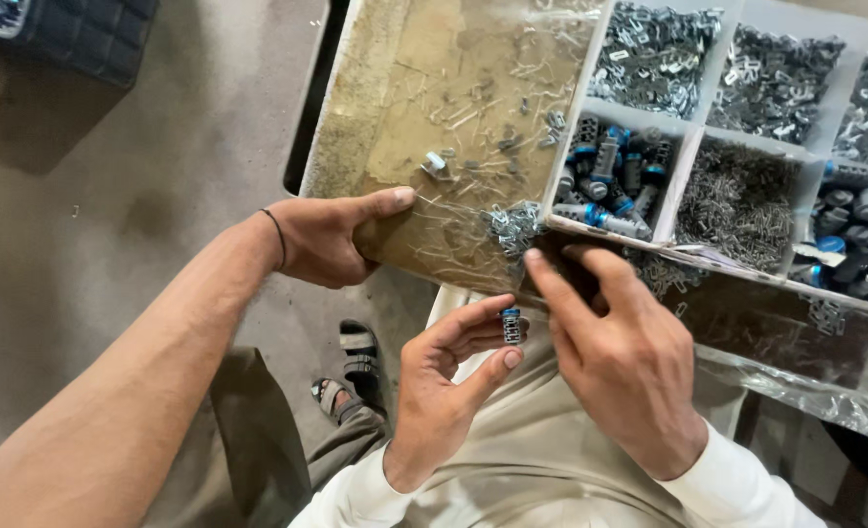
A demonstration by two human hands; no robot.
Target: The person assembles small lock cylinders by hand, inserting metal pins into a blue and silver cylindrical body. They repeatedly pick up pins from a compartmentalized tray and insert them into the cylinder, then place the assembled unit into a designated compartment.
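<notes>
Workbench (404,176): three hands, perhaps six compartments.

Small blue-capped part (511,326): pinched in the left hand (448,381); too small to tell its make-up beyond a blue end and ribbed metal body.
Right hand (610,362): fingertips lie over the near edge of the divided tray (683,181), hiding what sits under them.
Third hand (328,238): a bare-armed co-worker's, gripping the counter (424,108) edge; its fingers go out of sight beneath.
Tray: cut off by the top and right edges.
Compartment fillings: grey metal bits, too fine to tell apart.
Dark crate (82,34): only a corner shows, top left.
Sandalled foot (351,376): partly hidden behind a trouser leg.
</notes>
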